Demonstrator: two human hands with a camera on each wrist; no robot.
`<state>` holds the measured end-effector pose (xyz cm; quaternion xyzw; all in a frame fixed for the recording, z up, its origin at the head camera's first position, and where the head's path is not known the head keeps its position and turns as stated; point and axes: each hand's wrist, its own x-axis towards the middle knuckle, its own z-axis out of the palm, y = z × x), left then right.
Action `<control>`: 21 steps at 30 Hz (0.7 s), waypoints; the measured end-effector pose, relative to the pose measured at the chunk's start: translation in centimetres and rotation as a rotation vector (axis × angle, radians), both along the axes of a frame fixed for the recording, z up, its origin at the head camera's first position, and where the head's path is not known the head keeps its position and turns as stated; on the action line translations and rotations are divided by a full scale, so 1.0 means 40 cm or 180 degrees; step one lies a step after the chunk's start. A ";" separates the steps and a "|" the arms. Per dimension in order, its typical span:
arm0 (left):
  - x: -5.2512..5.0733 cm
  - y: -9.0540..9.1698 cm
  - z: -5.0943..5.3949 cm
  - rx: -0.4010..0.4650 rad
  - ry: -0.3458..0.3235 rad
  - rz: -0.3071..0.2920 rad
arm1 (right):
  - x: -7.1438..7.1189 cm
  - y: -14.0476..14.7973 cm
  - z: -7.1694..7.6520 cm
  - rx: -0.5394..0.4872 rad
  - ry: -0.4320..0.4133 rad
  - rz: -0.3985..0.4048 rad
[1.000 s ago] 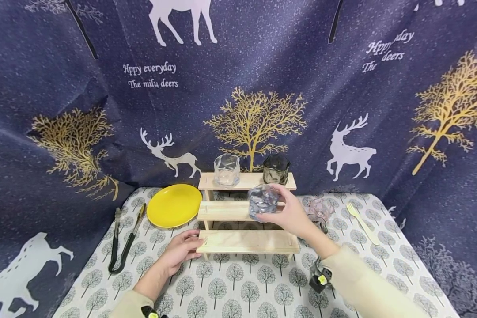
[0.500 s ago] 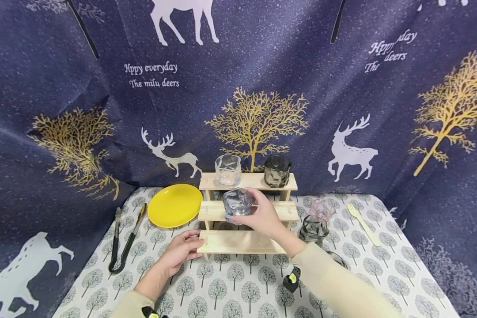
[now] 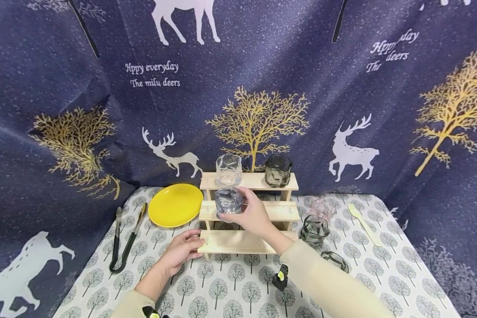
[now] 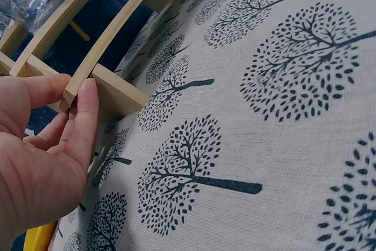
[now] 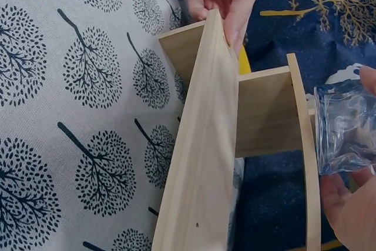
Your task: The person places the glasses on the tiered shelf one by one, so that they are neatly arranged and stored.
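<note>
Near the left edge of the table (image 3: 230, 287) lie tongs (image 3: 128, 248) with black handles, spread wide, and a yellow plate (image 3: 176, 205) sits near the back left corner. The left hand (image 3: 183, 246) pinches the left end of the bottom shelf (image 3: 242, 242) of a wooden stand (image 3: 266, 211), thumb on top and fingers under, with just the board between them. On the top shelf (image 3: 252, 180), a clear glass (image 3: 228, 170) stands toward the left end. Below it, the bluish glass (image 3: 227, 199) is at the left end of the middle shelf (image 3: 284, 212); I can't tell if it touches the wood. The right hand (image 3: 252, 216) holds this glass, thumb and fingers apart as wide as its sides. A dark glass (image 3: 278, 172) stands near the top shelf's right end. Right of the stand, a smoky glass (image 3: 314, 229) is on the table, with a greenish glass (image 3: 335, 260) nearer the front, part hidden by the sleeve (image 3: 322, 276), and a pink glass (image 3: 322, 207) near the back edge. A pale yellow fork (image 3: 364, 224) lies toward the right edge.
</note>
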<state>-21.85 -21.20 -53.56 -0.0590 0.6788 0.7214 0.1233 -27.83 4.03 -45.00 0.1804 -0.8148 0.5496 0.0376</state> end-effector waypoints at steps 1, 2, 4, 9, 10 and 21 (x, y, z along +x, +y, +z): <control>0.000 0.000 -0.001 0.0001 0.0002 -0.0002 | 0.000 -0.001 0.000 0.0040 0.0003 -0.0023; 0.000 0.000 -0.001 -0.0001 0.0003 -0.0004 | 0.000 -0.002 -0.001 0.0076 0.0015 -0.0043; -0.001 -0.001 -0.002 -0.0005 0.0009 -0.0007 | -0.001 -0.003 -0.003 0.0125 0.0040 -0.0071; -0.002 -0.001 -0.002 -0.0011 0.0016 -0.0018 | -0.001 -0.006 -0.006 0.0149 0.0084 -0.0083; -0.003 0.000 -0.003 -0.0011 0.0015 -0.0019 | -0.001 -0.007 -0.006 0.0137 0.0076 -0.0074; -0.004 -0.004 -0.005 0.0005 0.0021 -0.0047 | 0.002 -0.009 0.005 0.0174 -0.0066 -0.0002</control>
